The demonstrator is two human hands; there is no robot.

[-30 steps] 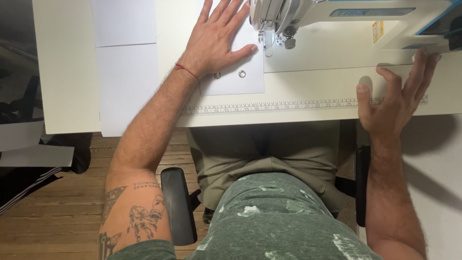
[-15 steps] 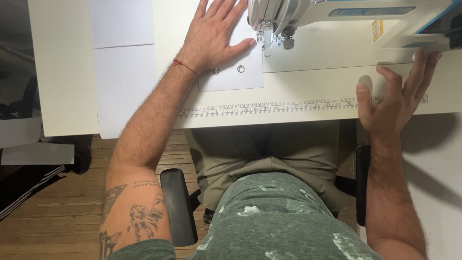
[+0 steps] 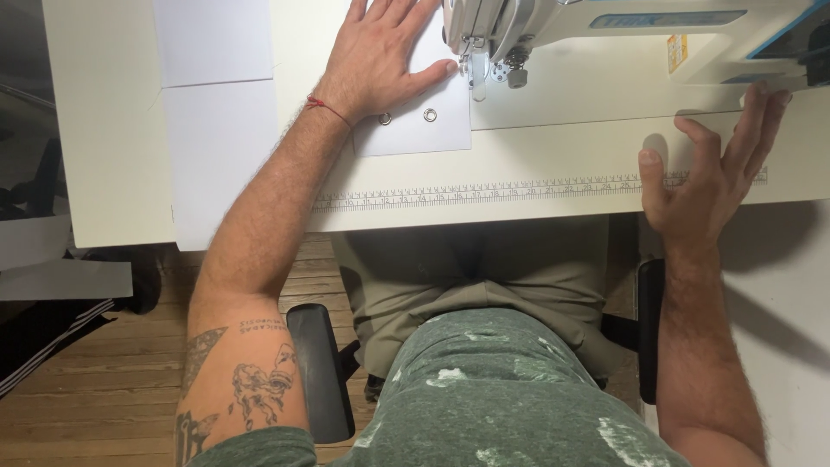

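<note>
While the left hand (image 3: 380, 56) presses flat, fingers spread, on the white sheet (image 3: 432, 130) beside the machine head (image 3: 488, 35), keep it steady; right hand (image 3: 709, 177) hovers open, well apart.

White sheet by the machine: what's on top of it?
The left hand lies flat on the sheet. Two metal eyelets show near its front edge; anything beneath the palm is hidden.

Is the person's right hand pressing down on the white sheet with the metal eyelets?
No, the right hand hovers open at the table's front edge, while the left hand lies flat on the white sheet.
</note>
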